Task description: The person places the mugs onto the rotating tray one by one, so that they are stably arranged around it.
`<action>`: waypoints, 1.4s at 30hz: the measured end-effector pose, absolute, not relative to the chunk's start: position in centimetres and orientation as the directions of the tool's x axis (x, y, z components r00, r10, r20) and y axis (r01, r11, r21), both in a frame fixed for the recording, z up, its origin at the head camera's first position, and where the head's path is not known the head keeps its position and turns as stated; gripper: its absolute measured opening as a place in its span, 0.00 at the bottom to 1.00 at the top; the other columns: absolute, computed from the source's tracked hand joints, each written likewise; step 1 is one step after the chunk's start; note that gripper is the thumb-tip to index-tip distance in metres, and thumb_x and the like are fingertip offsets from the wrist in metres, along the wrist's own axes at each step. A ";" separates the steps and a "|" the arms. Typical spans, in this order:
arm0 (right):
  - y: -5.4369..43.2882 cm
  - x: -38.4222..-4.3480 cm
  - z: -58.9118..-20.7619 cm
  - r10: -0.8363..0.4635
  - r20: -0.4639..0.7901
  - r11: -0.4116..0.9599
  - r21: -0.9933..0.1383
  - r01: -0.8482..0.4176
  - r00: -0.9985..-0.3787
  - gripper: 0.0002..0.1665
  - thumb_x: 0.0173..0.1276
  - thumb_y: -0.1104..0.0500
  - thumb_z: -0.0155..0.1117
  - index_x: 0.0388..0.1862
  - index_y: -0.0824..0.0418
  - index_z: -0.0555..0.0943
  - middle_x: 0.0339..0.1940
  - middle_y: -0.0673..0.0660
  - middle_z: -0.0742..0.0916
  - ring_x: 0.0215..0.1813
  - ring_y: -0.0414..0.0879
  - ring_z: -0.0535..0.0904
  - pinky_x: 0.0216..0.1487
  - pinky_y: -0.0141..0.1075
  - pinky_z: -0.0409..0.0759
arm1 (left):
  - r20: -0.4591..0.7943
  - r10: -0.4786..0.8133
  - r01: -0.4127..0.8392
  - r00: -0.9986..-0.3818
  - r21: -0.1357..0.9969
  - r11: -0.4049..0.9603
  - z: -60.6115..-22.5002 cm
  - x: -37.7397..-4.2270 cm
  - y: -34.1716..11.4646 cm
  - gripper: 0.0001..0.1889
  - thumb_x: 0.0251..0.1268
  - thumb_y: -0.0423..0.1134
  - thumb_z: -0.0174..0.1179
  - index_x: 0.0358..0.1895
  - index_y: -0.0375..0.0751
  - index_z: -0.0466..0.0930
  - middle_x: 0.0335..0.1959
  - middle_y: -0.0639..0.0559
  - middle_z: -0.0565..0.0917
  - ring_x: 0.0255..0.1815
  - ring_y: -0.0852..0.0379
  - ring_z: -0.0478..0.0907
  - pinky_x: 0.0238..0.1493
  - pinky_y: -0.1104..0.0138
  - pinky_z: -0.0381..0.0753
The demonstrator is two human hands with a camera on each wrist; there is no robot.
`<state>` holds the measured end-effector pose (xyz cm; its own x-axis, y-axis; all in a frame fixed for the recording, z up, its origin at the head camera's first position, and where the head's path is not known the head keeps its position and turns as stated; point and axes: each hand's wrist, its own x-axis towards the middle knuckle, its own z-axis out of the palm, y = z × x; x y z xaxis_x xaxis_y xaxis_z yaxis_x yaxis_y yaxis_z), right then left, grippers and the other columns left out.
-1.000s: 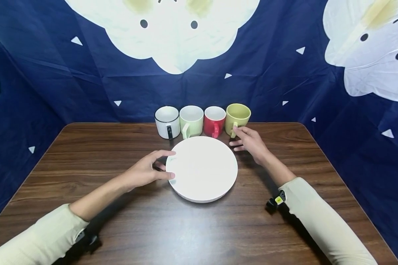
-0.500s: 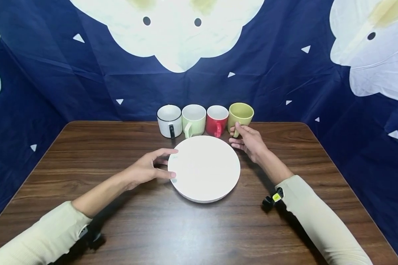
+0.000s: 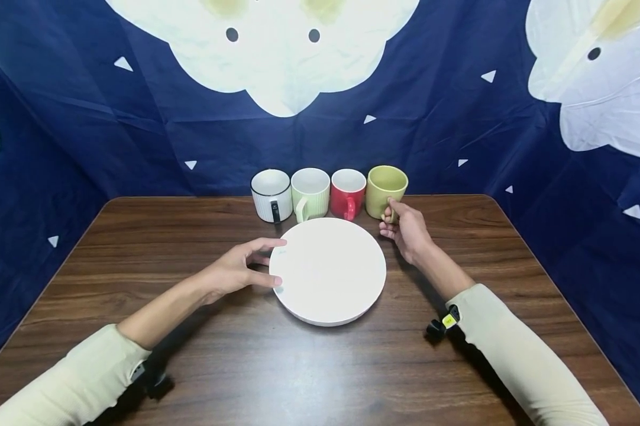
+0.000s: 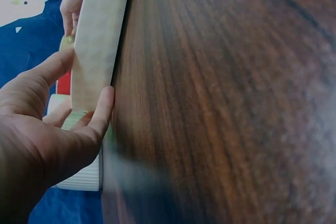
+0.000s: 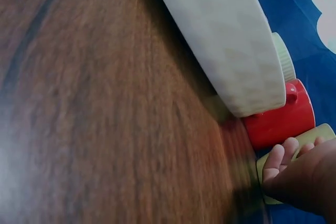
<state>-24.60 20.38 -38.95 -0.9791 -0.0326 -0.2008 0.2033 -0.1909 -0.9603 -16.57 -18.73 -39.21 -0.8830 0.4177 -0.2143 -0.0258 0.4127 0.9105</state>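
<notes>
My right hand (image 3: 411, 231) pinches the handle of a yellow-green mug (image 3: 382, 192) at the right end of a row. In the right wrist view its curled fingers (image 5: 273, 163) overlap that mug's side. The left hand (image 3: 235, 273) spreads thumb and fingers against the left edge of a round, flat white disc (image 3: 330, 272) with a low side wall. In the left wrist view that wall (image 4: 100, 45) is cream and faintly faceted, with the fingertips right at it. A red mug (image 3: 348, 192) stands left of the yellow-green one.
A ribbed pale green mug (image 3: 310, 190) and a white mug (image 3: 271, 192) with a black rim and handle continue the row. The brown wood table (image 3: 320, 376) ends just behind the mugs. A dark blue cloth (image 3: 219, 142) hangs beyond.
The yellow-green mug has turned in place, its handle swinging to the right with my right hand. The left hand keeps its place at the disc's edge. The head view shifted slightly.
</notes>
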 end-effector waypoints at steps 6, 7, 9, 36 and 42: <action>21.1 -24.5 -39.2 0.045 -0.197 -0.172 -0.967 0.187 -0.979 0.26 0.94 0.45 0.47 0.30 0.53 0.71 0.24 0.44 0.75 0.29 0.38 0.78 0.36 0.29 0.81 | -0.220 0.422 -0.029 -0.879 0.909 0.415 -39.0 -16.7 -18.6 0.45 0.64 0.38 0.84 0.85 0.52 0.73 0.83 0.46 0.75 0.77 0.39 0.76 0.65 0.64 0.83; 21.1 -24.5 -39.2 0.048 -0.196 -0.161 -0.969 0.186 -0.979 0.27 0.94 0.45 0.47 0.29 0.52 0.70 0.24 0.44 0.75 0.29 0.38 0.77 0.36 0.29 0.81 | -0.221 0.423 -0.031 -0.879 0.911 0.412 -39.0 -16.7 -18.6 0.46 0.64 0.38 0.84 0.85 0.52 0.73 0.84 0.46 0.75 0.77 0.39 0.75 0.65 0.64 0.83; 21.2 -24.6 -39.2 0.039 -0.190 -0.135 -0.974 0.183 -0.981 0.27 0.95 0.45 0.45 0.29 0.52 0.68 0.24 0.44 0.73 0.29 0.37 0.77 0.37 0.29 0.81 | -0.226 0.419 -0.041 -0.880 0.913 0.406 -39.1 -16.7 -18.6 0.46 0.64 0.38 0.84 0.85 0.51 0.73 0.84 0.46 0.75 0.78 0.38 0.75 0.64 0.64 0.83; 22.3 -23.9 -38.5 -0.027 -0.330 -0.478 -0.825 0.302 -0.944 0.33 0.93 0.47 0.39 0.19 0.47 0.60 0.16 0.41 0.65 0.23 0.41 0.53 0.32 0.34 0.49 | -0.223 0.436 -0.077 -0.872 0.942 0.328 -39.3 -17.1 -18.9 0.46 0.63 0.32 0.83 0.84 0.48 0.73 0.84 0.44 0.74 0.74 0.39 0.76 0.64 0.64 0.82; 22.6 -23.2 -38.2 -0.048 -0.329 -0.459 -0.831 0.313 -0.943 0.34 0.94 0.46 0.37 0.18 0.47 0.59 0.16 0.41 0.64 0.26 0.43 0.48 0.32 0.35 0.48 | -0.231 0.437 -0.077 -0.869 0.937 0.342 -39.0 -17.2 -18.8 0.47 0.62 0.32 0.84 0.84 0.49 0.73 0.84 0.45 0.74 0.73 0.40 0.78 0.65 0.63 0.81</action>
<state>-23.18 22.61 -38.21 -0.9431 -0.0477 -0.3292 0.3133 -0.4593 -0.8312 -17.20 -18.81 -38.98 -0.8692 0.4370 -0.2311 -0.0772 0.3418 0.9366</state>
